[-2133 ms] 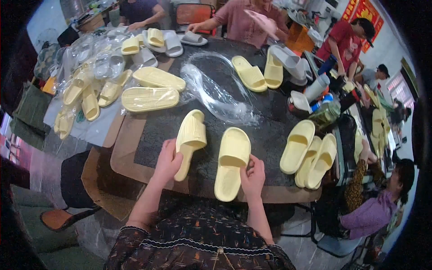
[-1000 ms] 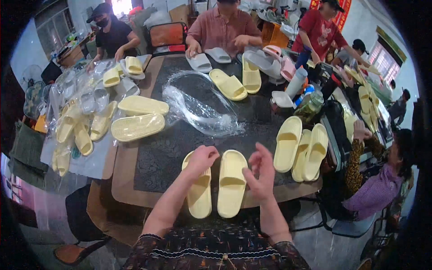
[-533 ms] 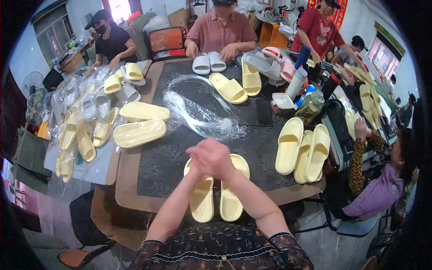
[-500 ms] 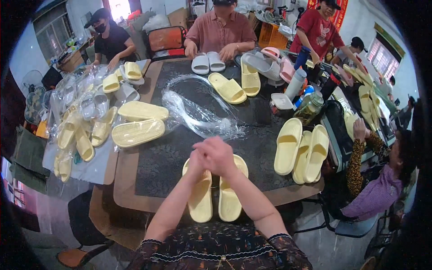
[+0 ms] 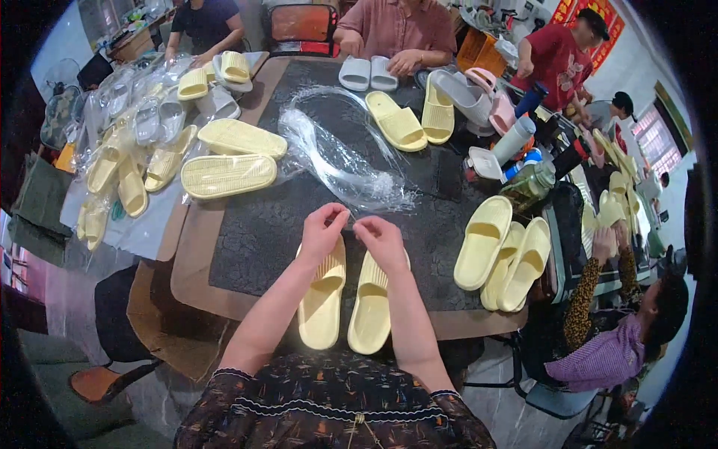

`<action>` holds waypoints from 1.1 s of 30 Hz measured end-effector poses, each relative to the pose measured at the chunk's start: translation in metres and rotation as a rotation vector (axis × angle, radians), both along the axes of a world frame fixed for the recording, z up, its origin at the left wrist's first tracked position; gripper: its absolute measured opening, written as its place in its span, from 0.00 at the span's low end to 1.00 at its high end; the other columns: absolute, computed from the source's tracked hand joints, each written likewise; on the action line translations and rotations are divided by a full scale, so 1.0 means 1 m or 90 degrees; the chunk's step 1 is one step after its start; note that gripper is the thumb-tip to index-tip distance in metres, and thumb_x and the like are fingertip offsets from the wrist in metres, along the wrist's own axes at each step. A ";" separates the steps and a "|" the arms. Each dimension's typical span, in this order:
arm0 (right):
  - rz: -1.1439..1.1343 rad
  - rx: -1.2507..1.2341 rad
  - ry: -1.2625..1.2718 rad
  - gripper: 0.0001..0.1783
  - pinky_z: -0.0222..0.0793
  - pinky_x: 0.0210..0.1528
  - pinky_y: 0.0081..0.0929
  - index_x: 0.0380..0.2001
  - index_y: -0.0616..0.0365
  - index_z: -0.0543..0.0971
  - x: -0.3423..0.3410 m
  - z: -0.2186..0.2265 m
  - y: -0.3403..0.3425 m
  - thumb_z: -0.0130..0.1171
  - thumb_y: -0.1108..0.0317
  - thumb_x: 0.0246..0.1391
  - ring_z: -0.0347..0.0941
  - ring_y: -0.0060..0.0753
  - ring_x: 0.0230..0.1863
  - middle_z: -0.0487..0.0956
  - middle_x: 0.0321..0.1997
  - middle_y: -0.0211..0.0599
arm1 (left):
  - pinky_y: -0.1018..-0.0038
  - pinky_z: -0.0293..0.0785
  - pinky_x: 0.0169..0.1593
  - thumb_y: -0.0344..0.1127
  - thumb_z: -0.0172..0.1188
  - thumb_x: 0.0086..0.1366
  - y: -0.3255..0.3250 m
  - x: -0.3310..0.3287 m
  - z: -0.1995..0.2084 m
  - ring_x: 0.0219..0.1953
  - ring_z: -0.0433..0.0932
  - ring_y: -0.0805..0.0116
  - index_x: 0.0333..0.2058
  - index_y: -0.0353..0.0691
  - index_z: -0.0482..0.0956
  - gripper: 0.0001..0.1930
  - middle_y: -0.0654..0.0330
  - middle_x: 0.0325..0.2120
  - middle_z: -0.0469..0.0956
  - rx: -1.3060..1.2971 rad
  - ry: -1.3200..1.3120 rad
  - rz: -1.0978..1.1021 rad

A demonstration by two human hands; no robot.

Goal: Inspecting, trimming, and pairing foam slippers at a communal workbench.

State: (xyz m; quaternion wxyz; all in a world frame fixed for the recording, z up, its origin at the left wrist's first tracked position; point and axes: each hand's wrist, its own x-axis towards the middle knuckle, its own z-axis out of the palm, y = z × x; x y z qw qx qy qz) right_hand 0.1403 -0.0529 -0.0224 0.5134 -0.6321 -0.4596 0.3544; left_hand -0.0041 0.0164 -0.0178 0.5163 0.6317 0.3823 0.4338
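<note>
My left hand (image 5: 323, 230) and my right hand (image 5: 380, 241) hover a little apart over the toes of two yellow slippers. Each has its fingertips pinched together; whatever they hold is too fine to make out. Below them the left yellow slipper (image 5: 320, 318) and the right yellow slipper (image 5: 368, 322) lie side by side at the near table edge, toes pointing away from me. My hands and forearms cover part of their straps. Just beyond my fingers lies a loose bundle of clear plastic strands (image 5: 329, 153), spread in a curve on the dark table mat (image 5: 254, 247).
Bagged yellow slippers (image 5: 228, 176) lie to the left, beside a heap of wrapped slippers (image 5: 131, 176). More yellow slippers (image 5: 482, 243) stand right, near a glass jar (image 5: 527, 183) and a bottle (image 5: 516, 138). Across the table, a co-worker's hands touch grey slippers (image 5: 355, 75). Another person (image 5: 606, 329) works at right.
My clasped hands have come apart into two separate pinches above the slippers. The view has tilted down. The co-worker across has shifted a hand off the grey slippers.
</note>
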 end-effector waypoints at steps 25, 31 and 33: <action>-0.095 0.045 -0.060 0.07 0.65 0.29 0.17 0.30 0.60 0.81 0.002 -0.007 0.000 0.65 0.68 0.48 0.68 0.14 0.24 0.76 0.21 0.25 | 0.74 0.75 0.35 0.37 0.63 0.58 -0.003 -0.002 -0.006 0.27 0.78 0.73 0.33 0.36 0.82 0.10 0.60 0.24 0.80 -0.010 0.039 -0.037; -0.088 0.047 -0.067 0.06 0.64 0.29 0.17 0.27 0.60 0.80 -0.003 0.001 -0.004 0.64 0.69 0.48 0.66 0.14 0.24 0.75 0.22 0.25 | 0.74 0.75 0.35 0.37 0.63 0.58 -0.005 -0.001 -0.007 0.28 0.78 0.73 0.33 0.36 0.82 0.10 0.59 0.25 0.80 0.014 0.020 -0.014; -0.083 0.059 -0.094 0.06 0.63 0.28 0.16 0.27 0.60 0.80 -0.002 -0.001 -0.005 0.64 0.69 0.48 0.66 0.14 0.24 0.75 0.23 0.25 | 0.73 0.75 0.35 0.37 0.63 0.58 -0.006 -0.002 -0.003 0.27 0.78 0.71 0.33 0.36 0.81 0.10 0.58 0.26 0.80 0.024 0.065 -0.019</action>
